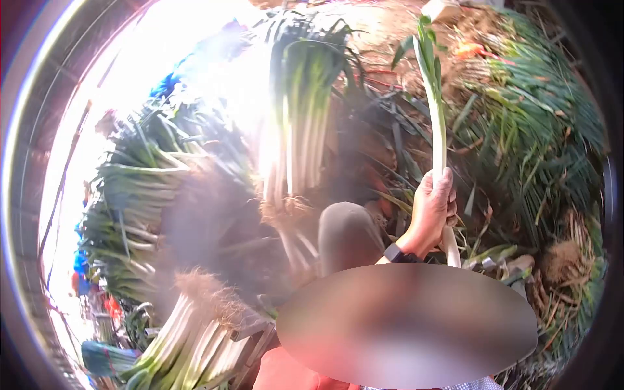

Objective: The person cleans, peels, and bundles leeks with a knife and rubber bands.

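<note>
One leek (437,123) was held upright, clenched around its white shank by the right hand (432,214); the left hand was not seen. Bundled leeks (195,338) lay stacked at lower left, while a loose heap (539,130) remained at right. Little free room was left between them.

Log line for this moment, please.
right hand: grips leek upright | left hand: not in view | around: leek bundles, leek pile
</note>
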Demonstrator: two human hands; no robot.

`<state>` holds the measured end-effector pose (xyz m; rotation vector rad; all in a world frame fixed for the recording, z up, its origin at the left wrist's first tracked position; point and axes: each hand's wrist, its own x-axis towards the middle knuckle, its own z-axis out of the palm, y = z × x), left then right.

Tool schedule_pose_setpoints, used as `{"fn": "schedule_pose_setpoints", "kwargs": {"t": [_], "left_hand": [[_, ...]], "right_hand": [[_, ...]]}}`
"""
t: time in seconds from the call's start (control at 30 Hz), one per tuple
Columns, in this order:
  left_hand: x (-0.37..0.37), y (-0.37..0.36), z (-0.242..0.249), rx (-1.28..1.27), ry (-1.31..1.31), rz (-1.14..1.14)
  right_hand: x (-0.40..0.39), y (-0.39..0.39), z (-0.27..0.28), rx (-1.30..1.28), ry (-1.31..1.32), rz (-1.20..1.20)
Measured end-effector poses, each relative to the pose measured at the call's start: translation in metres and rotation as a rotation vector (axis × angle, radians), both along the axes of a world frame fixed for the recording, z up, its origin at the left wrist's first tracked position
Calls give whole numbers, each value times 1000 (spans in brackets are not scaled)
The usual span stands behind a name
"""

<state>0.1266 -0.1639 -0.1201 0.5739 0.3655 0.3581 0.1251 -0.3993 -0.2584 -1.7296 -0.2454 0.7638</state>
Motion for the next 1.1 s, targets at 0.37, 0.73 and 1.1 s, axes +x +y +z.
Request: {"fn": "schedule_pose_setpoints", "kwargs": {"t": [0.37,0.73,1.1], "left_hand": [[-223,287,93,862,-43,806],[-401,305,-61,784,505,826],[-262,173,-38,770,439,523]], "right_hand": [[12,11,2,51,648,-279],[6,9,-21,-63,619,-279],[33,19,14,-263,111,222]]}}
